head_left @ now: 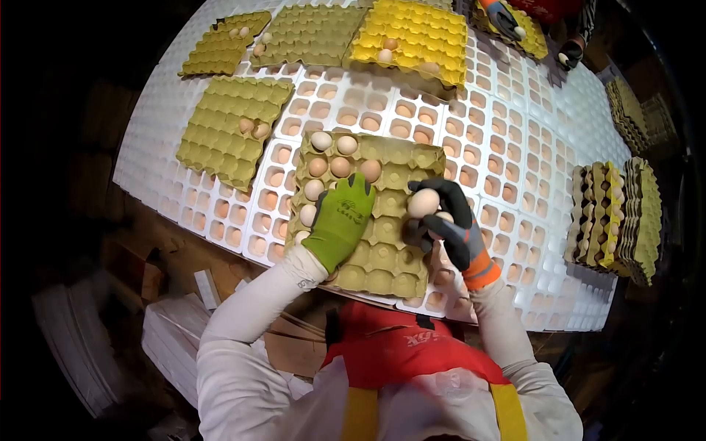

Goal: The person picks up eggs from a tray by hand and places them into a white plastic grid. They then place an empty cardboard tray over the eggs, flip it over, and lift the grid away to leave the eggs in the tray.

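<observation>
A pulp egg tray (393, 253) lies at the table's near edge, with white and brown eggs (340, 167) in its left cells and upper rows. My left hand (344, 217), in a green glove, is palm down over the tray's middle, beside a brown egg (370, 171). Its fingers curl downward; what lies under them is hidden. My right hand (457, 228), in a black and grey glove with an orange cuff, is closed around a pale egg (423, 203) above the tray's right edge. A second egg (444, 219) shows partly between its fingers.
White plastic egg trays (507, 173) full of eggs cover the table. Nearly bare pulp trays lie at the left (232, 128) and back (309, 33), with a yellow tray (412, 44). Stacked trays (640, 220) stand right. A co-worker's gloved hand (504, 20) is at the back.
</observation>
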### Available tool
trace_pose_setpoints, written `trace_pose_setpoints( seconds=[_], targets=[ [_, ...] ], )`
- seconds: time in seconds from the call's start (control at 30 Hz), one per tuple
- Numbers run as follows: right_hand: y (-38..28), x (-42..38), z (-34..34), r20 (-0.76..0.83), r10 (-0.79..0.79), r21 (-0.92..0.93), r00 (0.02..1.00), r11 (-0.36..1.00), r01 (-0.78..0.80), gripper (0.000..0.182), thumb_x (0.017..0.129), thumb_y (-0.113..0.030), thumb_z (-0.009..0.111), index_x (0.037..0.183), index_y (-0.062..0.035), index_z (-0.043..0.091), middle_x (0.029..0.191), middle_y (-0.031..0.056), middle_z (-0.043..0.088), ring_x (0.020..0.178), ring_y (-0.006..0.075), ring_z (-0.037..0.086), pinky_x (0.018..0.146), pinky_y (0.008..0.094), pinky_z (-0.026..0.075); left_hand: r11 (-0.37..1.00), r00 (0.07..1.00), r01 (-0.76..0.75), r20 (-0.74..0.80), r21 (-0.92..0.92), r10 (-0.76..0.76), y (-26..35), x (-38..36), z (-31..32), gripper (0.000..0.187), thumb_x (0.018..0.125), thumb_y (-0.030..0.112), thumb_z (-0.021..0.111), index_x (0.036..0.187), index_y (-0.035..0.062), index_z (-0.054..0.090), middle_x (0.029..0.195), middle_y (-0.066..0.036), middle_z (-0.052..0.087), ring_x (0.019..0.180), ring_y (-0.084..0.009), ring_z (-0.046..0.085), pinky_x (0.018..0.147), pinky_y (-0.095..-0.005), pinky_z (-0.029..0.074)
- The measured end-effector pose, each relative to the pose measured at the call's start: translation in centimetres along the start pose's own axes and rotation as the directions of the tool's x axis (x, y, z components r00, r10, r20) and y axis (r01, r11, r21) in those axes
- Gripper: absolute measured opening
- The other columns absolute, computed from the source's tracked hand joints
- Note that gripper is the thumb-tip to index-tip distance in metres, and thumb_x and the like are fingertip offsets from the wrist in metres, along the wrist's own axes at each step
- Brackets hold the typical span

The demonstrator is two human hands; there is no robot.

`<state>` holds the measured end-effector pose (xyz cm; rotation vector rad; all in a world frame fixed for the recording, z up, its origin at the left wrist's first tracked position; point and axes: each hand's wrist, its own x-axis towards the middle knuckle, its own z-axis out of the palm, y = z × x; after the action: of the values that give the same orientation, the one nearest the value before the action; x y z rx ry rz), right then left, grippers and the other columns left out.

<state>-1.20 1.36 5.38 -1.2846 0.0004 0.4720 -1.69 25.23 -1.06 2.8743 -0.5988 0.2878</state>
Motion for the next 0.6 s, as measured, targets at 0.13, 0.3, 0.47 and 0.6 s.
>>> trace_pose_setpoints(
  seconds=[0.13, 0.3, 0.47, 0.6],
  targets=[
    [0.2, 6.6, -0.6, 0.058, -0.250, -0.567, 0.967, 0.789, 0.238, 0.042, 0.086, -0.026, 0.073, 0.123, -0.0125, 0.062, 0.117, 0.0093, 0.060, 0.096, 0.0197, 0.064, 0.078, 0.0336, 0.055, 0.954, 0.995, 0.083, -0.029, -0.288, -0.095, 0.4, 0.3, -3.4, 0.042, 0.077, 0.021, 0.075, 0.115, 0.0075, 0.063, 0.098, -0.010, 0.064, 0.080, -0.0273, 0.063, 0.068, -0.0388, 0.050],
    [0.2, 11.4, 5.2, 0.180, -0.106, -0.942, 0.978, -0.304, 0.141, 0.040, 0.078, -0.047, 0.077, 0.106, -0.0200, 0.070, 0.111, 0.0103, 0.058, 0.098, 0.0257, 0.063, 0.074, 0.0388, 0.055, -0.409, 0.777, 0.292, 0.464, -0.864, -0.426, -0.8, -1.5, -6.8, 0.053, 0.093, 0.021, 0.067, 0.140, 0.0094, 0.046, 0.117, -0.006, 0.064, 0.093, -0.0170, 0.064, 0.070, -0.0261, 0.052],
    [1.1, 9.6, 2.0, 0.258, -0.292, -0.844, 0.921, 0.395, 0.362, 0.041, 0.085, -0.045, 0.074, 0.107, -0.0113, 0.069, 0.105, 0.0075, 0.061, 0.084, 0.0191, 0.062, 0.066, 0.0337, 0.050, -0.037, 0.890, 0.254, 0.248, -0.967, -0.384, -5.1, 2.0, -6.7, 0.045, 0.095, 0.020, 0.063, 0.136, 0.0055, 0.051, 0.125, -0.008, 0.060, 0.100, -0.0180, 0.062, 0.073, -0.0255, 0.051],
    [0.4, 3.8, -1.8, 0.061, 0.205, 0.025, 0.977, 0.978, -0.207, 0.041, 0.091, -0.042, 0.071, 0.112, -0.0081, 0.066, 0.083, 0.0019, 0.062, 0.065, 0.0065, 0.054, 0.053, 0.0210, 0.039, 0.986, 0.988, 0.122, 0.108, -0.114, -0.110, -5.9, 5.8, -7.3, 0.025, 0.083, 0.021, 0.068, 0.106, 0.0102, 0.070, 0.114, -0.010, 0.059, 0.091, -0.0319, 0.061, 0.076, -0.0440, 0.050]
  ],
)
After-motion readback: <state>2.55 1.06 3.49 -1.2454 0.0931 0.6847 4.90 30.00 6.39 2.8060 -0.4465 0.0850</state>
